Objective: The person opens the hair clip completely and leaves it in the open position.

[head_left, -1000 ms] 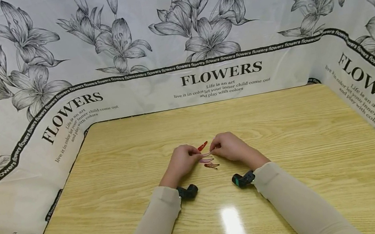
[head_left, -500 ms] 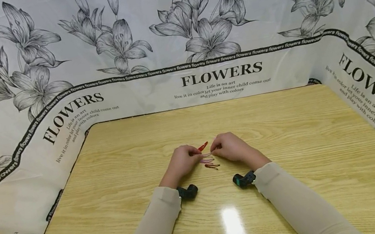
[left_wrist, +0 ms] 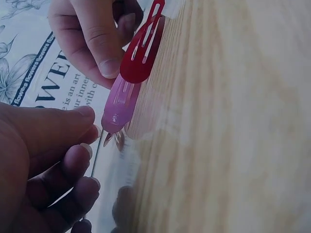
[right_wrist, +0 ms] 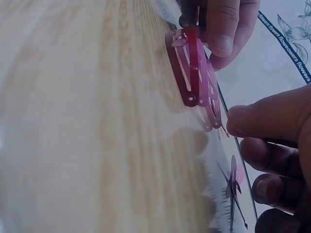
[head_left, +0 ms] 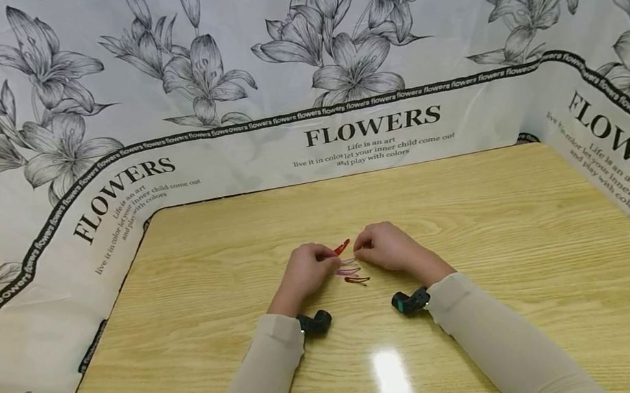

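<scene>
Several snap hair clips lie in a small cluster at the middle of the wooden table [head_left: 480, 210]: a red clip [head_left: 341, 246] farthest away, pink clips [head_left: 348, 270] in the middle, and a dark red clip [head_left: 357, 279] nearest me. My left hand [head_left: 326, 265] and right hand [head_left: 362, 256] meet over the cluster, and each pinches one end of a pale pink clip [head_left: 347, 261]. In the left wrist view my left hand [left_wrist: 92, 131] holds the narrow end of the pink clip [left_wrist: 119, 104], with the red clip [left_wrist: 143, 48] just beyond. In the right wrist view my right hand [right_wrist: 233, 131] touches the clip's tip [right_wrist: 216, 116].
A white cloth printed with flowers and the word FLOWERS [head_left: 372, 124] walls the table at the back and on both sides. Bare wood lies all round the hands. A light glare [head_left: 391, 371] shines near the front edge.
</scene>
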The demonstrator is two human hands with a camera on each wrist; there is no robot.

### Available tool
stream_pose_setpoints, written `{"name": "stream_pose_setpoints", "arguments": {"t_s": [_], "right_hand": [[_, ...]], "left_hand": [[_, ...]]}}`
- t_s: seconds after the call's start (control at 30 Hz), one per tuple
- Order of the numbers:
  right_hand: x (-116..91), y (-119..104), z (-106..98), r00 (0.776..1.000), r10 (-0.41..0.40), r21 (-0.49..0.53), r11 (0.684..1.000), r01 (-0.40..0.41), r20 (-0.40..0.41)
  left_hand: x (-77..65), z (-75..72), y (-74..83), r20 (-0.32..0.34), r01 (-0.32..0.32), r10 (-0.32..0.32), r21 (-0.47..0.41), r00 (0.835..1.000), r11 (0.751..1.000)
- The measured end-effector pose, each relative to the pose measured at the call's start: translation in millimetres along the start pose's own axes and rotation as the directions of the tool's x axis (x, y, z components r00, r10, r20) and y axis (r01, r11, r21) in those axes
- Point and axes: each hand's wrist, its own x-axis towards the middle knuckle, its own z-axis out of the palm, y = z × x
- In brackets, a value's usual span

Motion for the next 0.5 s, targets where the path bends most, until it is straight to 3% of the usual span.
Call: {"name": "stream_pose_setpoints", "arguments": {"t_s": [0.5], "right_hand": [[5.3, -4.1, -2.9, 1.0, 0.015, -0.036, 0.999, -0.016, -0.008]], "left_hand": [[2.5, -2.3, 6.6, -0.039, 0.014, -0.013, 0.028, 0.999, 1.0]]}}
